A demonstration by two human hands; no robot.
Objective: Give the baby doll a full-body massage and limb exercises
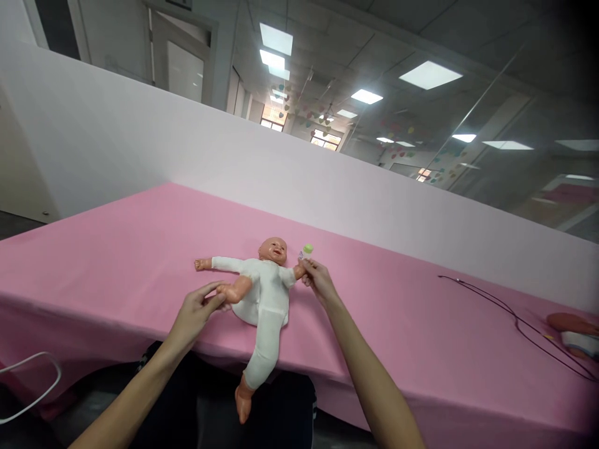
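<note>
In the head view, the doll (274,290) lies face up on the pink-covered counter (384,305), one leg over the near edge. The left grip (196,310) clasps its other foot; the right grip (321,284) pinches its hand near a green-capped bottle (307,249).

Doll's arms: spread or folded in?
Spread. On the doll, both arms point outward to opposite sides, neither crossing its chest.

Bright ceiling panels (430,75) glare overhead; the upper right corner fades to black.
</note>
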